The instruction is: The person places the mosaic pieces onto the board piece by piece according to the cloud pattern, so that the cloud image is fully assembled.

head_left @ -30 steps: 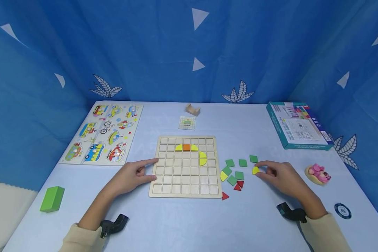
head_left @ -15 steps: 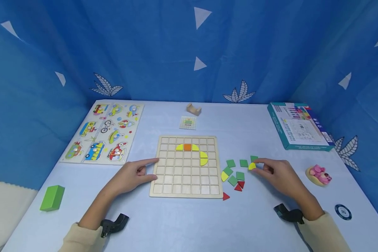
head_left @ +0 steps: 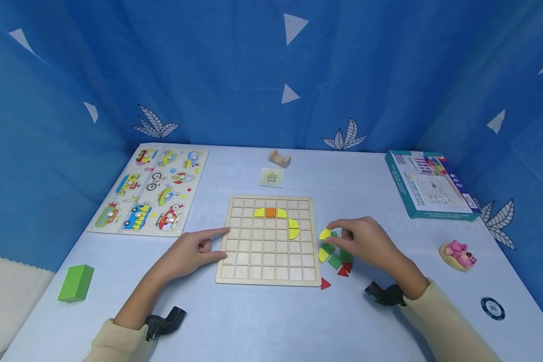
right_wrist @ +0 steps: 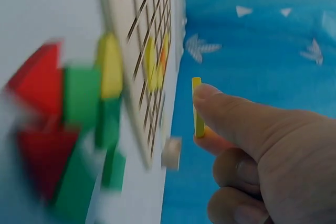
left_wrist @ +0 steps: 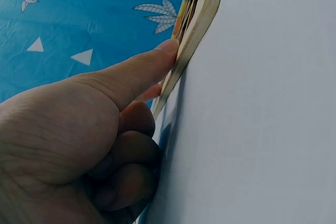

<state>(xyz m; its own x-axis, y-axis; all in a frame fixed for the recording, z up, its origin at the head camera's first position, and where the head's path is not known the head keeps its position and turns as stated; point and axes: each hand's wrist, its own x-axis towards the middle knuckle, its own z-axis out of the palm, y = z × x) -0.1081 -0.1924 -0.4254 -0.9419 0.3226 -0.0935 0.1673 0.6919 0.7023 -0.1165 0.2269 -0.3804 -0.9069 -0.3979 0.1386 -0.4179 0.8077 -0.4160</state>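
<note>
My right hand (head_left: 368, 242) pinches a yellow quarter-circle tile (right_wrist: 198, 108) between thumb and index finger, above the table just right of the wooden grid board (head_left: 249, 274). On the board sit several yellow quarter-circles (head_left: 293, 233) and one orange square (head_left: 271, 212). My left hand (head_left: 186, 256) touches the board's left edge with an extended thumb and index finger; its other fingers are curled. Green square tiles (head_left: 335, 262), another yellow quarter-circle (head_left: 323, 255) and red triangles (head_left: 342, 272) lie beside the board, partly hidden under my right hand.
Behind the board lie a small pattern card (head_left: 271, 177) and a wooden holder (head_left: 280, 159). A vehicle puzzle (head_left: 149, 191) is at left above a green block (head_left: 76, 283). At right are a box (head_left: 432, 183), a pink figurine (head_left: 458, 255) and a round chip (head_left: 493, 308).
My right hand has carried the yellow quarter-circle tile left, from the right of the loose tiles to near the board's right edge. My left hand stays at the board's left edge.
</note>
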